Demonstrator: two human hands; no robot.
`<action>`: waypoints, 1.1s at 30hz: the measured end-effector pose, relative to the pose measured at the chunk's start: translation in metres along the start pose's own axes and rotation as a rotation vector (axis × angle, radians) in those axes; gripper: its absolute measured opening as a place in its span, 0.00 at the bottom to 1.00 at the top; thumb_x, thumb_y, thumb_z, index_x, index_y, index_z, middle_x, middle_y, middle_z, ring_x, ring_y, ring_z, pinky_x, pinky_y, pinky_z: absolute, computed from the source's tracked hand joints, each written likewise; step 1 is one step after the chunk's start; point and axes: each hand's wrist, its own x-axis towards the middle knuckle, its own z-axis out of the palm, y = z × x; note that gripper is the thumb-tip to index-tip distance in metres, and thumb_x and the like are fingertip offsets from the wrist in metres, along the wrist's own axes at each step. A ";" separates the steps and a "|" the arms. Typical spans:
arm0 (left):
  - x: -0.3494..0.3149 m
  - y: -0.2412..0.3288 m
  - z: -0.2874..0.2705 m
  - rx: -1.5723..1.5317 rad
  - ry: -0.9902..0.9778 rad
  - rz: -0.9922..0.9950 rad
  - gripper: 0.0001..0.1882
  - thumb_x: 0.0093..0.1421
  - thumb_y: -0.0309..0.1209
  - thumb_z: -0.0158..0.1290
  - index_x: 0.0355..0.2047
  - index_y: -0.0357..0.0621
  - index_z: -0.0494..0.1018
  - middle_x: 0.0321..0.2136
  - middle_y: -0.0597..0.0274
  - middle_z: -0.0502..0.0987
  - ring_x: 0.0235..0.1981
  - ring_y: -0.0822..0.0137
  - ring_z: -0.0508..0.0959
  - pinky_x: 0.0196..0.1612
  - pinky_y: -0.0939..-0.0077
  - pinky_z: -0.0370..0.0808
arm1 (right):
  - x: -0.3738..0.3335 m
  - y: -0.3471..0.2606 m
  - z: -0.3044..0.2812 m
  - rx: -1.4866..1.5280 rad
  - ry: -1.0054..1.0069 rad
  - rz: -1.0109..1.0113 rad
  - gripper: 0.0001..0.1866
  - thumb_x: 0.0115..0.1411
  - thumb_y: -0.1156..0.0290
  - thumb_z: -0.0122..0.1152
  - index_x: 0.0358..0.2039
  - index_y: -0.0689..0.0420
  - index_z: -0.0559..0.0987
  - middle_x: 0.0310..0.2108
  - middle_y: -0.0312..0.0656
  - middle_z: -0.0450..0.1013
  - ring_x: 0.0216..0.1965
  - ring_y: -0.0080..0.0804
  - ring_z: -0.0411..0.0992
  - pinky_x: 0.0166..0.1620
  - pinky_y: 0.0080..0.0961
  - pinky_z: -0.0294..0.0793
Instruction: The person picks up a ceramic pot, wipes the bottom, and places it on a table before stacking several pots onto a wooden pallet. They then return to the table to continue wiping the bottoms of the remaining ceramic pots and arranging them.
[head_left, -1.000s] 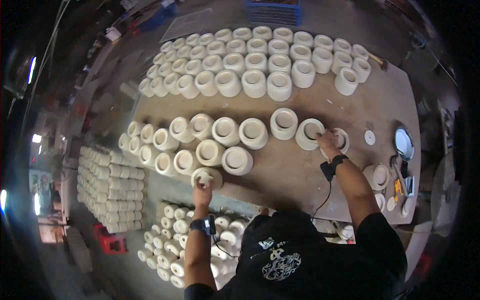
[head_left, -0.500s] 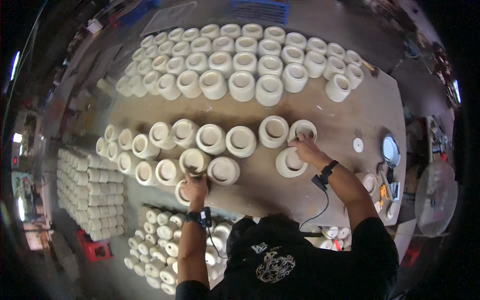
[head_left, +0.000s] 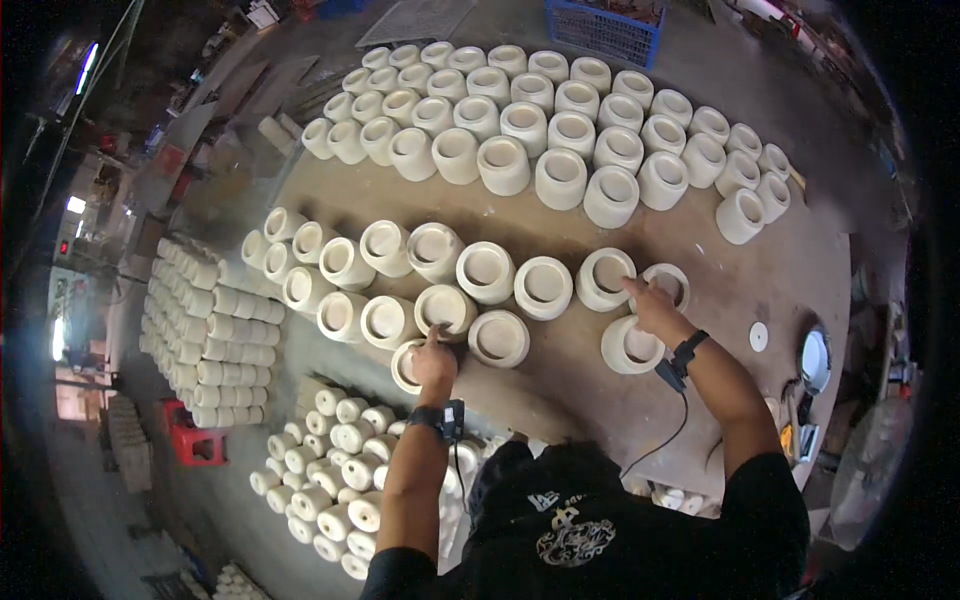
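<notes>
My left hand [head_left: 434, 365] is over the near row, a finger stretched onto the near rim of a round cream-coloured hollow-topped block [head_left: 445, 310]. Beneath that hand, a similar block [head_left: 405, 368] is partly covered. My right hand [head_left: 655, 307] reaches to a group of three such blocks. Its extended finger meets the right rim of the left block [head_left: 604, 280], while the hand partly hides the right block [head_left: 672, 284] and passes over the near block [head_left: 632, 345]. Neither hand grips a block; the remaining fingers are partly hidden.
Several rows of blocks [head_left: 503, 165] stand across the table's [head_left: 700, 240] far side. A white disc [head_left: 758, 336] and a pan-like dish [head_left: 815, 360] lie at right. Stacked pieces [head_left: 240, 360], a red stool [head_left: 195, 440] and more pieces [head_left: 350, 437] are on the floor.
The whole view has shifted, so the table appears further right. My right hand has moved from the right block's hollow toward the left block's rim. My left hand stays by the same block.
</notes>
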 end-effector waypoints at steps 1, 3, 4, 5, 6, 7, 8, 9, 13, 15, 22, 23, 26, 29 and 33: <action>-0.004 0.003 -0.001 -0.003 0.009 -0.002 0.25 0.59 0.34 0.45 0.58 0.72 0.68 0.45 0.36 0.68 0.41 0.42 0.78 0.45 0.50 0.75 | 0.002 0.003 0.004 -0.002 0.007 -0.006 0.50 0.42 0.76 0.73 0.66 0.50 0.58 0.56 0.57 0.68 0.55 0.56 0.66 0.55 0.50 0.69; -0.013 0.010 0.000 0.068 0.064 0.052 0.24 0.60 0.35 0.44 0.57 0.70 0.70 0.43 0.36 0.69 0.41 0.42 0.78 0.46 0.51 0.75 | -0.001 0.019 0.012 0.029 -0.052 0.040 0.57 0.35 0.72 0.79 0.66 0.44 0.57 0.59 0.48 0.66 0.59 0.57 0.62 0.55 0.50 0.69; -0.019 0.010 -0.006 0.055 0.045 0.093 0.22 0.62 0.36 0.43 0.56 0.66 0.71 0.43 0.35 0.69 0.41 0.40 0.77 0.46 0.50 0.75 | -0.004 0.023 0.016 0.043 -0.033 0.065 0.56 0.36 0.71 0.78 0.66 0.43 0.57 0.58 0.48 0.67 0.58 0.57 0.63 0.56 0.49 0.68; -0.022 0.008 -0.004 0.056 0.048 0.099 0.22 0.62 0.36 0.43 0.56 0.66 0.71 0.43 0.35 0.69 0.41 0.40 0.77 0.46 0.50 0.75 | -0.006 0.032 0.018 0.045 -0.027 0.068 0.56 0.36 0.71 0.78 0.66 0.43 0.57 0.58 0.48 0.67 0.58 0.57 0.63 0.56 0.49 0.68; -0.025 0.007 0.000 0.072 0.018 0.116 0.22 0.62 0.37 0.43 0.57 0.65 0.71 0.43 0.34 0.69 0.42 0.40 0.77 0.47 0.50 0.74 | -0.008 0.042 0.019 0.048 -0.016 0.030 0.55 0.38 0.72 0.77 0.66 0.43 0.57 0.57 0.50 0.67 0.58 0.58 0.63 0.57 0.48 0.68; -0.024 0.001 -0.003 0.094 -0.005 0.125 0.23 0.62 0.38 0.42 0.57 0.64 0.70 0.43 0.34 0.69 0.42 0.39 0.76 0.48 0.50 0.74 | -0.006 0.039 0.019 0.057 -0.005 -0.019 0.54 0.39 0.72 0.77 0.66 0.43 0.58 0.56 0.53 0.68 0.58 0.59 0.63 0.57 0.48 0.67; -0.021 -0.003 -0.005 0.043 -0.037 0.091 0.24 0.61 0.45 0.45 0.59 0.61 0.69 0.45 0.31 0.69 0.46 0.38 0.74 0.52 0.51 0.72 | -0.007 0.032 0.007 0.061 -0.007 -0.029 0.54 0.39 0.72 0.77 0.66 0.43 0.58 0.56 0.53 0.68 0.58 0.59 0.63 0.57 0.48 0.67; -0.020 -0.005 -0.005 0.046 -0.032 0.081 0.24 0.61 0.45 0.45 0.59 0.61 0.69 0.45 0.31 0.69 0.46 0.38 0.74 0.52 0.51 0.72 | -0.006 0.027 -0.009 0.156 -0.058 -0.052 0.52 0.39 0.72 0.77 0.65 0.44 0.59 0.56 0.62 0.65 0.59 0.62 0.62 0.59 0.48 0.67; -0.020 0.064 -0.008 -0.179 -0.189 0.025 0.41 0.52 0.57 0.57 0.63 0.54 0.62 0.53 0.29 0.67 0.54 0.37 0.70 0.59 0.53 0.66 | -0.015 0.040 -0.036 0.281 -0.106 -0.094 0.52 0.40 0.71 0.77 0.65 0.43 0.60 0.57 0.69 0.62 0.61 0.64 0.60 0.62 0.47 0.63; -0.010 0.067 0.008 -0.108 -0.072 -0.022 0.46 0.50 0.55 0.60 0.66 0.53 0.57 0.53 0.32 0.69 0.55 0.39 0.69 0.58 0.53 0.66 | -0.007 0.030 -0.039 0.176 -0.161 -0.010 0.51 0.40 0.71 0.76 0.65 0.44 0.60 0.56 0.58 0.66 0.59 0.63 0.62 0.62 0.48 0.62; 0.036 -0.014 0.122 -0.191 0.121 0.269 0.17 0.67 0.38 0.42 0.47 0.38 0.68 0.30 0.54 0.78 0.29 0.58 0.78 0.33 0.62 0.75 | 0.000 0.038 0.003 0.105 -0.011 -0.203 0.39 0.44 0.66 0.73 0.59 0.47 0.69 0.46 0.54 0.73 0.48 0.56 0.71 0.52 0.50 0.68; 0.032 -0.035 0.117 -0.264 0.172 0.336 0.16 0.71 0.38 0.37 0.44 0.38 0.69 0.28 0.56 0.76 0.26 0.63 0.77 0.31 0.65 0.74 | 0.003 0.021 -0.006 0.540 -0.064 -0.145 0.40 0.41 0.68 0.76 0.57 0.48 0.71 0.45 0.53 0.74 0.49 0.55 0.70 0.53 0.48 0.67; 0.019 0.041 0.070 -0.211 0.065 0.021 0.16 0.64 0.40 0.44 0.40 0.44 0.76 0.35 0.49 0.80 0.35 0.50 0.80 0.38 0.55 0.76 | -0.011 0.073 0.023 0.465 0.116 -0.192 0.47 0.33 0.73 0.80 0.58 0.50 0.71 0.44 0.54 0.73 0.49 0.53 0.69 0.54 0.47 0.66; 0.026 0.001 0.024 0.292 -0.097 0.719 0.15 0.59 0.36 0.50 0.45 0.45 0.74 0.38 0.57 0.81 0.39 0.52 0.80 0.41 0.62 0.77 | -0.020 0.059 -0.009 0.096 0.061 -0.314 0.40 0.43 0.64 0.75 0.57 0.57 0.70 0.48 0.53 0.74 0.51 0.50 0.70 0.55 0.44 0.68; 0.006 -0.010 -0.016 -0.118 -0.240 0.409 0.30 0.51 0.38 0.58 0.56 0.53 0.69 0.42 0.53 0.80 0.42 0.50 0.81 0.46 0.60 0.76 | -0.005 0.085 0.017 -0.183 -0.032 -0.335 0.46 0.47 0.65 0.73 0.63 0.64 0.59 0.52 0.52 0.71 0.53 0.45 0.69 0.56 0.39 0.68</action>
